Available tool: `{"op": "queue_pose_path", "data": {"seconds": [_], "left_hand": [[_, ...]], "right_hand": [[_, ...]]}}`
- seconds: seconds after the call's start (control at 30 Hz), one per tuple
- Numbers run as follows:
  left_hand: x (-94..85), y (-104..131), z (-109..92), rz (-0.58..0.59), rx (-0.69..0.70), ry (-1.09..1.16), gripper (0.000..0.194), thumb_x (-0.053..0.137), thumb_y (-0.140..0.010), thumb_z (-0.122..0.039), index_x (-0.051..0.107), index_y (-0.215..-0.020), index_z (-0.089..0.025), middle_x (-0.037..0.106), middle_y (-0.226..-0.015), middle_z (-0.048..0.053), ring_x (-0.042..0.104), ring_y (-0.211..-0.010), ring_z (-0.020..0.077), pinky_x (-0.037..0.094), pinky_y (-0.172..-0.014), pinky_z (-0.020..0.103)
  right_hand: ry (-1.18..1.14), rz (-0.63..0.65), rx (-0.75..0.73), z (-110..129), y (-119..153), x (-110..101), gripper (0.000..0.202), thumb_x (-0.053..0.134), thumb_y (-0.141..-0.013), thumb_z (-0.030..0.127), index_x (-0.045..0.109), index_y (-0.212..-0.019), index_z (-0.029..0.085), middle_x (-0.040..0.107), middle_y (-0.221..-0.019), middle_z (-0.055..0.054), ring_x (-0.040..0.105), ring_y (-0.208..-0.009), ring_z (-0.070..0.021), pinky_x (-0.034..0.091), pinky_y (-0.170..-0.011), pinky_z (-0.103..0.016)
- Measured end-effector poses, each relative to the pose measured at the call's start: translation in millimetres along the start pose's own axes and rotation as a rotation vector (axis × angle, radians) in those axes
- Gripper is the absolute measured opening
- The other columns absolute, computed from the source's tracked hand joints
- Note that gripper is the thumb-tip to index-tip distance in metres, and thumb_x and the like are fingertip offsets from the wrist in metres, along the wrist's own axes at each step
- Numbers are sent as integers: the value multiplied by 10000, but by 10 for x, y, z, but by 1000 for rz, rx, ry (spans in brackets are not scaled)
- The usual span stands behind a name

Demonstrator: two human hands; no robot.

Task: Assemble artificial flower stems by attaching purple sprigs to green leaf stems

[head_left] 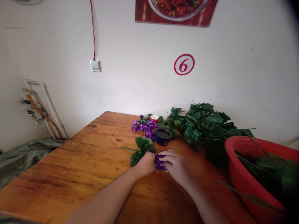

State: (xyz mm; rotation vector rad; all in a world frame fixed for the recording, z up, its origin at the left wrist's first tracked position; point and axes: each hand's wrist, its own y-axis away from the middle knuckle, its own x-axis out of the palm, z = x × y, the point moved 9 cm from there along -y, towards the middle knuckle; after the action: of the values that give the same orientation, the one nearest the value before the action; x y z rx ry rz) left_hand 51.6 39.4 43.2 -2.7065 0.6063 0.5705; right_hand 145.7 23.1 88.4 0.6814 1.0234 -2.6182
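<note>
Just in front of me, my right hand (pixel 174 163) has its fingers closed on a purple artificial flower (pixel 159 162). Close against the flower's left side is my left hand (pixel 147 163), closed around a green leafy stem (pixel 142 146) whose leaves spread out behind and to the left of it. The left fingertips are hidden, and I cannot tell whether flower and stem are joined. Beyond my hands stands a small dark blue round pot (pixel 161 141) with a black top and a lit red light. Purple flower heads (pixel 147 127) are piled beside it.
A red and white cup (pixel 154 118) stands behind the flowers. Green artificial leaves (pixel 205 121) are heaped along the wall. At right, a large red basin (pixel 247 174) holds more leafy stems, some sticking out over its rim. The wooden table (pixel 93 155) ends at the left.
</note>
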Motion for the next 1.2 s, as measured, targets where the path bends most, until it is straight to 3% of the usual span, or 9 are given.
{"op": "queue_pose_path", "data": {"seconds": [0.17, 0.3, 0.4, 0.53, 0.73, 1.0, 1.2], "left_hand": [[-22, -7, -36, -25, -24, 162, 310, 765, -643, -397, 654, -666, -109, 580, -571, -19, 485, -518, 90, 371, -490, 198], [-58, 2, -73, -53, -75, 344, 507, 826, -558, -424, 642, -924, -125, 563, -652, -31, 481, -533, 88, 394, -477, 201], [-170, -2, -89, -167, -46, 383, 559, 814, -594, -416, 619, -1037, -138, 579, -662, -20, 519, -548, 97, 413, -496, 205], [-213, -20, -46, -223, -56, 433, 393, 701, -730, -467, 628, -912, -126, 616, -648, 13, 514, -476, 89, 377, -453, 205], [-43, -35, -88, -32, -64, 346, 397, 575, -827, -486, 626, -677, -123, 553, -508, 3, 477, -427, 81, 312, -438, 203], [-73, -39, -22, -123, -69, 353, 326, 575, -819, -419, 610, -668, -133, 553, -542, -12, 435, -443, 71, 305, -454, 207], [-35, -60, 78, -118, -115, 351, 340, 590, -797, -446, 610, -678, -127, 554, -555, -7, 413, -444, 72, 291, -441, 214]], "right_hand": [[-104, -126, 10, -28, -13, -156, 193, 650, -707, 85, 750, -753, 244, 710, -870, -55, 642, -842, -206, 523, -762, -343], [-200, -227, 197, -255, -4, -348, 66, 701, -706, 214, 753, -744, 227, 714, -907, -70, 650, -872, -227, 507, -810, -360], [-295, -315, 344, -459, 33, -475, 119, 721, -689, 276, 758, -787, 218, 721, -944, -72, 650, -899, -241, 495, -837, -368], [-434, -402, 452, -611, 77, -523, 215, 736, -676, 335, 756, -842, 200, 730, -898, -75, 656, -854, -243, 503, -805, -368], [-435, -376, 418, -569, 54, -450, 214, 744, -662, 334, 757, -819, 189, 727, -928, -86, 654, -887, -251, 505, -821, -371], [-429, -341, 461, -522, 55, -379, 260, 730, -668, 357, 751, -837, 161, 725, -935, -106, 654, -877, -253, 505, -790, -375], [-413, -363, 449, -516, 52, -395, 229, 734, -665, 347, 755, -810, 170, 723, -947, -103, 653, -883, -250, 503, -795, -373]]}}
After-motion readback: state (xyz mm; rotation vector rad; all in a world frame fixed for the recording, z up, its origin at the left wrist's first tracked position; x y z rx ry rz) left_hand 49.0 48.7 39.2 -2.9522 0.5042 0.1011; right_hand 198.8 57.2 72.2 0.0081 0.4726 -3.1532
